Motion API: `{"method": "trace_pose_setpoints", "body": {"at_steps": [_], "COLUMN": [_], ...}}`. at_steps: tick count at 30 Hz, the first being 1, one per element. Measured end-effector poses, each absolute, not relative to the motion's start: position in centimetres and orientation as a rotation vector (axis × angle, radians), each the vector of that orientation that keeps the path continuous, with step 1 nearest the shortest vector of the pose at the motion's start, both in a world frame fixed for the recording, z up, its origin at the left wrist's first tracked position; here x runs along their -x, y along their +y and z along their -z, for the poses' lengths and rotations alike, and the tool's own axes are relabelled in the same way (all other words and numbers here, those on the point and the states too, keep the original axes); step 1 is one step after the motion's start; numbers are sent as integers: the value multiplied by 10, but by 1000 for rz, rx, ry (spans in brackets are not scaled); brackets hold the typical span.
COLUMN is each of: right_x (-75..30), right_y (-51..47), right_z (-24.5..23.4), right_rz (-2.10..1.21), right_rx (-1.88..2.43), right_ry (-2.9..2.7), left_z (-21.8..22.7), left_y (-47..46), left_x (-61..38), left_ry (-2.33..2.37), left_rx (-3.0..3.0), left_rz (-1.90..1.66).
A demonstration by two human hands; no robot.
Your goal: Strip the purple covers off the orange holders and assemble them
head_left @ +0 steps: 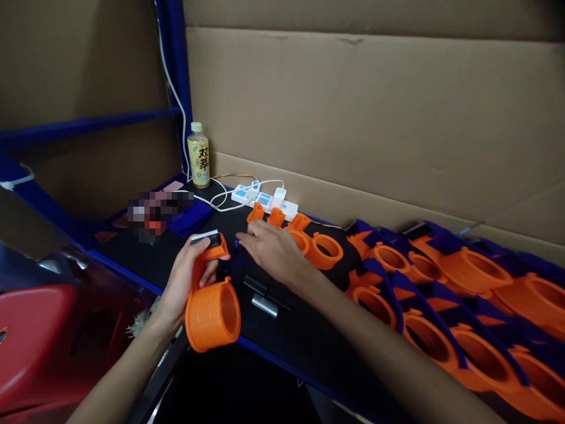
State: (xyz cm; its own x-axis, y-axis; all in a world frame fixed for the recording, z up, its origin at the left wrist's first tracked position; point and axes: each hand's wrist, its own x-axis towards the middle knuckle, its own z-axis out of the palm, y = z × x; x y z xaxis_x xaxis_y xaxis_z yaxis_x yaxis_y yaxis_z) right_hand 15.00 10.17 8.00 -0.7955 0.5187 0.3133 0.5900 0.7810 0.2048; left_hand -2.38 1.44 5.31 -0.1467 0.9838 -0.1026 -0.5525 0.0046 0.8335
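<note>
My left hand [188,277] is closed around the handle of an orange plastic tape dispenser [212,309], which has a wide round drum at its lower end and a toothed metal blade [205,237] at the top. My right hand [272,250] reaches over the black table top [282,335], palm down, fingers slightly curled, its fingertips near a small dark blue part [237,242]. I cannot make out whether they hold it. Just behind that hand lie several small orange parts [276,217] and orange rings [326,250].
A long row of orange dispensers with blue pieces [441,294] fills the right of the table. A white power strip [265,200] with cables and a yellow drink bottle [198,154] stand at the back by the cardboard wall. Metal pieces [263,303] lie nearby; a red seat [39,341] is at left.
</note>
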Motion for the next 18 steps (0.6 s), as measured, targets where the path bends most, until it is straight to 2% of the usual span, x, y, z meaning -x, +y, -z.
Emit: {"method": "trace_pose_setpoints", "body": {"at_steps": [6, 11, 16, 18], "right_x": [-127, -135, -151, -154], "right_y": [100, 102, 97, 89], "right_z": [-65, -71, -104, -114], "right_rz": [322, 190, -542, -678], "right_rx": [875, 905, 903, 874], "right_ry": [-2905, -2898, -2513, -2463], "left_z": [-44, -43, -43, -42], "left_y": [15, 15, 14, 13], "left_x": [29, 29, 20, 15], "left_ry": [911, 925, 992, 1029], "left_rx": [-741, -797, -920, -991], "left_rz": [-1478, -1437, -1307, -1235]}}
